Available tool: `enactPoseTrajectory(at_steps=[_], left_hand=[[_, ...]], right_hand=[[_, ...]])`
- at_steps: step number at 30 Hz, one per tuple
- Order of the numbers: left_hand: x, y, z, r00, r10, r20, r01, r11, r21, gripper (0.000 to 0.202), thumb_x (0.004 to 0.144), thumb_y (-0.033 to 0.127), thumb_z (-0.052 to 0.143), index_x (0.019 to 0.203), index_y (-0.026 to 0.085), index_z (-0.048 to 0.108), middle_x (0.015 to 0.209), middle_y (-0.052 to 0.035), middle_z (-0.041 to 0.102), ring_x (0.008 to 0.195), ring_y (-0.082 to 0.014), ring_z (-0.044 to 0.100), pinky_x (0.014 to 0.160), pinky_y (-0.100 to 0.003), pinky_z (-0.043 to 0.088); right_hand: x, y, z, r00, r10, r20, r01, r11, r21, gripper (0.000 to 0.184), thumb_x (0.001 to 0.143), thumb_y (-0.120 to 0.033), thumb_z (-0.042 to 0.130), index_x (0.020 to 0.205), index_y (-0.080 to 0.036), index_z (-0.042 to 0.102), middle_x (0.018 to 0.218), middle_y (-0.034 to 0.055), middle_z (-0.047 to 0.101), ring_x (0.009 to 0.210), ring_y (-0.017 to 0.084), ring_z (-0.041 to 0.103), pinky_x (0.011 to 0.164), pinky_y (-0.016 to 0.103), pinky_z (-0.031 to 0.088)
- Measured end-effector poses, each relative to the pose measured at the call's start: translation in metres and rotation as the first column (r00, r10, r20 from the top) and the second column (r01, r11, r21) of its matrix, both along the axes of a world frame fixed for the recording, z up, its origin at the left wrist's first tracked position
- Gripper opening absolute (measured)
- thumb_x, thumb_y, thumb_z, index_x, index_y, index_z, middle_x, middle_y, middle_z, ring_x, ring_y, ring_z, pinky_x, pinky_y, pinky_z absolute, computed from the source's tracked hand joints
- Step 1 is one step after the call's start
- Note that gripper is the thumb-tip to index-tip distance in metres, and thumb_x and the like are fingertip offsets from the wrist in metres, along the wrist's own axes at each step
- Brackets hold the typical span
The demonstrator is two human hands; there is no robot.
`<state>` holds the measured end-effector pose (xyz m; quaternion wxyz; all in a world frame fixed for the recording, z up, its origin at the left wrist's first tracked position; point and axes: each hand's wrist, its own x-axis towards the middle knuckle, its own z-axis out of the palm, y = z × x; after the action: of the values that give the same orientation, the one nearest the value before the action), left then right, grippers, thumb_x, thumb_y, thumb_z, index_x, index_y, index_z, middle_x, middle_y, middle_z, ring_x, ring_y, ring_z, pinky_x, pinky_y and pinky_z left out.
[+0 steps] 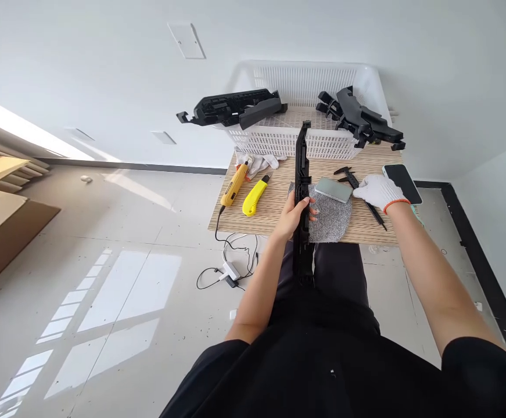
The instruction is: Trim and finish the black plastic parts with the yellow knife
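Note:
Bare, my left hand [293, 217] is wrapped round the middle of a long black plastic part [304, 168]. The part stands lengthwise before me, its near end over my lap. My right hand [380, 191], in a white knit glove with an orange cuff, is over the table at the right with its fingers drawn together. Under it lies a black caliper [375, 215], partly hidden. Its fingertips reach the right end of a flat grey-green rectangular piece [333, 189]; whether they grip anything is hidden. That piece rests on a speckled grey cloth [329, 220].
A white plastic basket [257, 139] stands at the table's back, with black plastic parts [230, 109] across its left side and more parts [359, 119] at right. A yellow corded tool [234, 186], yellow utility knife [255, 197], glove [259, 164] and phone [403, 181] lie on the wooden table [274, 217].

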<state>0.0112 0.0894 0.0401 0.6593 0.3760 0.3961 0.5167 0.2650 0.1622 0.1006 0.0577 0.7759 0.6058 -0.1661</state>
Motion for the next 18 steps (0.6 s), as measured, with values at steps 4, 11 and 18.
enactPoseTrajectory(at_steps=[4, 11, 18], left_hand=[[0.0, 0.0, 0.0, 0.999, -0.028, 0.015, 0.027, 0.999, 0.02, 0.039, 0.086, 0.042, 0.077, 0.113, 0.022, 0.057, 0.097, 0.0002, 0.066, 0.069, -0.0103, 0.065, 0.061, -0.025, 0.058], [-0.001, -0.002, 0.0, 1.0, -0.029, -0.009, 0.029, 1.0, -0.002, 0.042, 0.083, 0.049, 0.079, 0.106, 0.021, 0.056, 0.097, 0.0002, 0.066, 0.072, -0.0111, 0.064, 0.067, -0.029, 0.059], [-0.001, -0.004, -0.003, 0.999, 0.006, 0.033, -0.007, 1.0, 0.03, 0.045, 0.081, 0.044, 0.083, 0.113, 0.022, 0.059, 0.094, -0.0005, 0.07, 0.078, -0.0146, 0.069, 0.078, -0.033, 0.062]], right_hand=[[0.004, -0.01, -0.002, 0.998, -0.022, 0.059, 0.015, 0.994, 0.108, 0.063, 0.084, -0.052, 0.07, 0.137, -0.019, 0.074, 0.134, 0.0226, 0.07, 0.121, 0.041, 0.067, 0.095, 0.051, 0.051], [-0.002, -0.01, -0.001, 0.985, -0.061, 0.161, 0.052, 0.997, 0.057, 0.054, 0.088, -0.051, 0.065, 0.118, -0.01, 0.082, 0.137, 0.0282, 0.064, 0.128, 0.046, 0.063, 0.095, 0.049, 0.052], [0.016, -0.025, 0.003, 0.999, -0.044, 0.004, 0.042, 0.976, 0.213, 0.033, 0.095, -0.048, 0.054, 0.107, -0.021, 0.069, 0.111, 0.0147, 0.075, 0.101, 0.034, 0.071, 0.075, 0.041, 0.049]])
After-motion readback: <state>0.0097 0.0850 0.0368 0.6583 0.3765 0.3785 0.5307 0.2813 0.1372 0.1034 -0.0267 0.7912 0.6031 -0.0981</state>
